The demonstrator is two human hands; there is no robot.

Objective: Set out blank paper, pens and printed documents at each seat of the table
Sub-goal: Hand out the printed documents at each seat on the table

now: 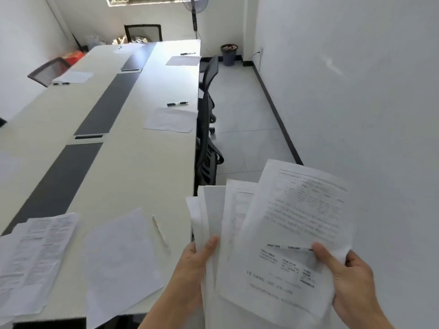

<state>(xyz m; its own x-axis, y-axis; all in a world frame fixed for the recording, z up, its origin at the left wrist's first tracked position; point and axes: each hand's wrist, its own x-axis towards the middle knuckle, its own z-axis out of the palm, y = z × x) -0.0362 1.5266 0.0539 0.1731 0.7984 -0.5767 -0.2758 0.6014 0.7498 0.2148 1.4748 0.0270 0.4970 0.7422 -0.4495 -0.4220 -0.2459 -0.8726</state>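
Note:
My left hand and my right hand both grip a fanned stack of printed documents held beyond the near right corner of the long white table. My right thumb pinches the top printed sheet. On the table close to me lie a blank sheet, a pale pen beside it, and a pile of printed pages at the left. Further along the right edge lies a sheet with a black pen, then another sheet with a pen.
Black office chairs are pushed in along the table's right side. More papers and chairs sit at the left side and far end. A waste bin and a standing fan are at the back. A white wall runs along the right.

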